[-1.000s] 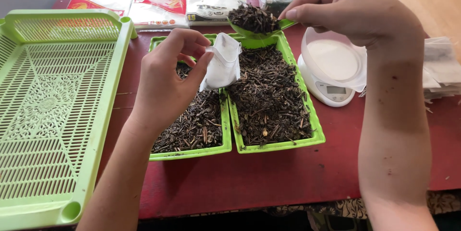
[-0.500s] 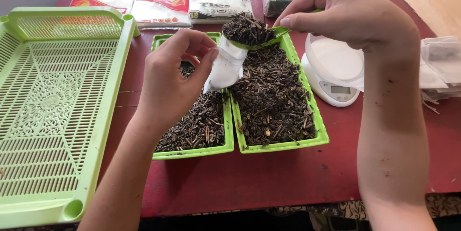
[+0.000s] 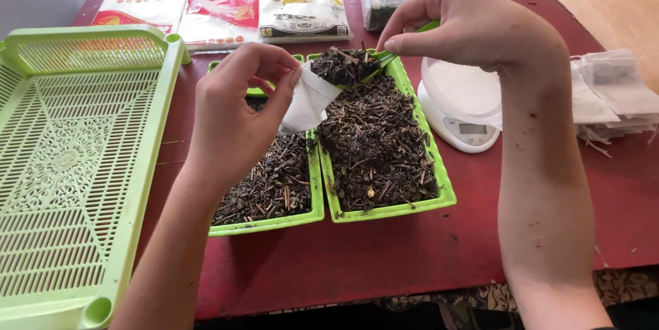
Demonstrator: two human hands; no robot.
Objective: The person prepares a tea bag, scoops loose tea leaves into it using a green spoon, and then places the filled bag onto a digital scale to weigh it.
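Left hand [image 3: 233, 124] pinches the white paper pouch [image 3: 307, 100] open; right hand [image 3: 473, 25] fingers grip the loaded green scoop [image 3: 350, 68], best tipped slowly, lip touching the pouch mouth

right hand [image 3: 473, 25] hides most of the green scoop [image 3: 384, 61].

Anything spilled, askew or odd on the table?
Nothing major. A few loose bits of dried herb lie on the red table beside the white scale. The two green trays sit slightly angled to each other.
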